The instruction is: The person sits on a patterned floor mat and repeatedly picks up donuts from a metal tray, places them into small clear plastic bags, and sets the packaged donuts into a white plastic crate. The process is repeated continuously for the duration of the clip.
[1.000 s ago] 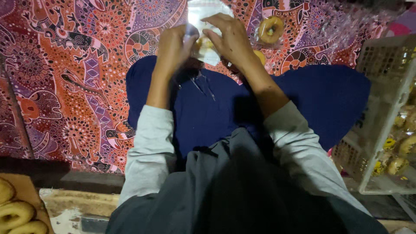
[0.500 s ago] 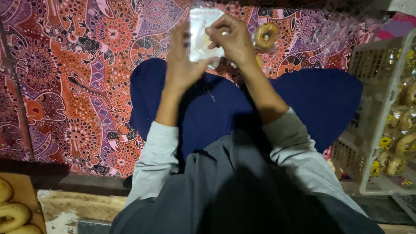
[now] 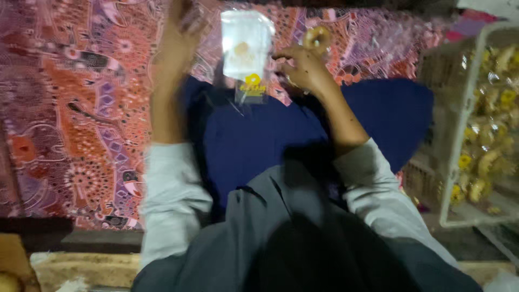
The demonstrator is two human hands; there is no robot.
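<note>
Patterned red cloth (image 3: 81, 108) covers the floor. My left hand (image 3: 181, 35) is blurred, its grip unclear to me; my right hand (image 3: 303, 67) curls loosely beside the clear bag (image 3: 246, 46), apparently not gripping it.

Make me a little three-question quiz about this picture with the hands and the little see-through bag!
1. True or false: the clear bag lies between the left hand and the right hand.
2. What colour is the cloth on the person's lap? A) green B) dark blue C) yellow
3. Fill in: a ring-shaped ____ lies just past the right hand.

Key
1. True
2. B
3. Doughnut; the white basket to the right holds more wrapped snacks.
</note>
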